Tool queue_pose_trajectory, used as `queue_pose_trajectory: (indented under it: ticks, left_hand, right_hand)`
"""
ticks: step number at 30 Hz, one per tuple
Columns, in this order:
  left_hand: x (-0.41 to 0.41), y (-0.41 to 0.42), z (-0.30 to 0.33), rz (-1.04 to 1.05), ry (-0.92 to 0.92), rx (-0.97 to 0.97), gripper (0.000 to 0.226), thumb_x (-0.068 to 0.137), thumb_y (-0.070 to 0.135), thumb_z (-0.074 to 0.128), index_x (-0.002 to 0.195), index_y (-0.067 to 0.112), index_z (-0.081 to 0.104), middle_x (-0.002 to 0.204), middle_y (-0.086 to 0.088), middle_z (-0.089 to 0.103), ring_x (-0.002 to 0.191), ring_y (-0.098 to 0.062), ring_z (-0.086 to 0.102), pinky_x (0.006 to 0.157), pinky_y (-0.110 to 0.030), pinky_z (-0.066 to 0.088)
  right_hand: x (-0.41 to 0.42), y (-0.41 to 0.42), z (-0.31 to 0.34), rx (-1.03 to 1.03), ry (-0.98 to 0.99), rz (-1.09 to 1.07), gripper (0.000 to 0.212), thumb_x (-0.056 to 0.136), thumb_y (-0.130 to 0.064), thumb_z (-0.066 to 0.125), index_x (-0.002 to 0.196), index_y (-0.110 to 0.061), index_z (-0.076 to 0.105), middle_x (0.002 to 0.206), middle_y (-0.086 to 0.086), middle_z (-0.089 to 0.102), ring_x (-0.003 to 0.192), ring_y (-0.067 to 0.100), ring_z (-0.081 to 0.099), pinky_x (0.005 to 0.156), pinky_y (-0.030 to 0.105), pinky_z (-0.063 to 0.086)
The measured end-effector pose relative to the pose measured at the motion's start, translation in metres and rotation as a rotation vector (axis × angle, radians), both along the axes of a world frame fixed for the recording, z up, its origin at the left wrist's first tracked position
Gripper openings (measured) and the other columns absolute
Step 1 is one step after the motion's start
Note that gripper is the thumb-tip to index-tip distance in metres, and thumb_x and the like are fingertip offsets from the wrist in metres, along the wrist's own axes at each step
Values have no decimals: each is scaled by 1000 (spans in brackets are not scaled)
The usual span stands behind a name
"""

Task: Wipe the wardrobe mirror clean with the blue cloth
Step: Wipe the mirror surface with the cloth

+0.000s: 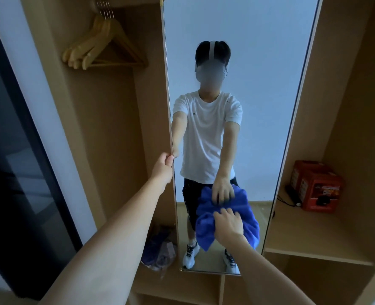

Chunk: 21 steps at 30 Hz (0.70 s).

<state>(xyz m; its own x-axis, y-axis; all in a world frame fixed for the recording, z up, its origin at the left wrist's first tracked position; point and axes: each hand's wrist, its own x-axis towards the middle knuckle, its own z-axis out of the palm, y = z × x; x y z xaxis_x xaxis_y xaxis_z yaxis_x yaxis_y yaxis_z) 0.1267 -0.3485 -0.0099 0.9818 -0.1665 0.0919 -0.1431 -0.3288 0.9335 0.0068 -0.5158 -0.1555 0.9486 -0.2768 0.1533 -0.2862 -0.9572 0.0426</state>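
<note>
A tall mirror (237, 62) stands in the middle of an open wooden wardrobe (107, 128). The person faces it with both arms stretched out.

The left hand (163, 166) holds the left edge of the mirror, with the fingers curled round the thin frame. I think it is there to keep the mirror from swinging or wobbling while the other hand rubs.

The right hand (228, 223) is low down on the glass. It presses the blue cloth (206, 230) against the mirror. The fingers bend over the bunched cloth and hold it, so it does not slip away. The cloth is scrunched up, not flat, and part of it hangs down under the hand. You can see the cloth again in the glass, just above the hand.

The wiping is at the lower part of the mirror now. I cannot tell from the glass which parts are already clean.

On the left, wooden hangers (98, 45) hang from a rail. On the wardrobe floor beside the mirror lies a plastic bag (160, 247) with something purple in it. On a shelf (314, 234) to the right sits a red box (316, 188) with a black cord next to it
</note>
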Motion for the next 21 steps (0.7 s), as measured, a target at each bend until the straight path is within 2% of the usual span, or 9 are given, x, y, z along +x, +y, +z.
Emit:
queue_pose_trajectory:
  ticks: [2, 5, 9, 11, 13, 16, 18, 20, 21]
  left_hand:
    - [2, 3, 0, -23, 12, 0, 44, 107, 40, 33, 148, 26, 35, 133, 0, 47, 100, -19, 53, 86, -42, 53]
    - [5, 3, 0, -30, 33, 7, 48, 106, 42, 32, 152, 28, 29, 154, -2, 37, 127, -28, 48, 90, -42, 52]
    - [5, 1, 0, -46, 32, -26, 51, 107, 42, 30, 154, 25, 26, 155, -4, 36, 128, -27, 46, 99, -47, 50]
    - [8, 3, -2, -90, 33, -74, 48, 107, 39, 32, 152, 22, 30, 154, -6, 39, 132, -30, 46, 102, -53, 47]
    - [8, 5, -3, -101, 44, -116, 42, 107, 33, 35, 147, 20, 37, 146, -6, 48, 126, -31, 52, 98, -49, 51]
    - [10, 6, -3, -126, 57, -129, 37, 108, 25, 38, 144, 27, 39, 129, 2, 54, 104, -21, 55, 85, -43, 54]
    - [11, 6, -3, -141, 88, -211, 35, 108, 21, 39, 143, 25, 40, 134, -2, 55, 99, -19, 57, 79, -38, 52]
    - [11, 7, -3, -118, 108, -218, 36, 107, 32, 35, 142, 24, 42, 143, -6, 51, 114, -25, 57, 93, -43, 51]
    - [11, 7, -3, -112, 86, -141, 40, 107, 39, 33, 143, 24, 41, 147, -7, 48, 123, -27, 53, 100, -47, 48]
  right_hand:
    - [-13, -9, -15, 75, -3, -72, 28, 89, -25, 54, 117, -25, 53, 120, -1, 55, 115, 23, 48, 92, 34, 37]
    - [-13, -12, 4, 166, -206, -75, 29, 79, -23, 59, 108, -21, 56, 106, 0, 57, 104, 26, 53, 78, 33, 37]
    - [10, 11, 74, 305, -681, 48, 25, 61, -16, 58, 85, -12, 53, 87, 6, 56, 83, 34, 51, 70, 40, 40]
    - [21, 25, 116, 342, -939, 78, 25, 62, -21, 49, 84, -11, 53, 88, 7, 55, 81, 32, 47, 71, 40, 40]
    - [29, 33, 149, 310, -1093, 91, 30, 65, -20, 45, 91, -9, 56, 92, 7, 55, 82, 30, 46, 74, 40, 40]
    - [40, 38, 160, 118, -999, 123, 49, 64, -10, 57, 113, -12, 59, 98, 9, 55, 88, 31, 47, 80, 43, 41]
    - [47, 38, 137, -22, -885, 173, 54, 65, -8, 66, 118, -13, 60, 96, 10, 55, 84, 32, 48, 73, 44, 41]
    - [50, 36, 99, -115, -777, 218, 53, 66, -10, 72, 117, -16, 62, 94, 10, 54, 81, 31, 46, 68, 42, 40]
    - [49, 34, 79, -153, -713, 232, 52, 66, -12, 75, 116, -19, 63, 95, 10, 54, 82, 30, 45, 68, 42, 40]
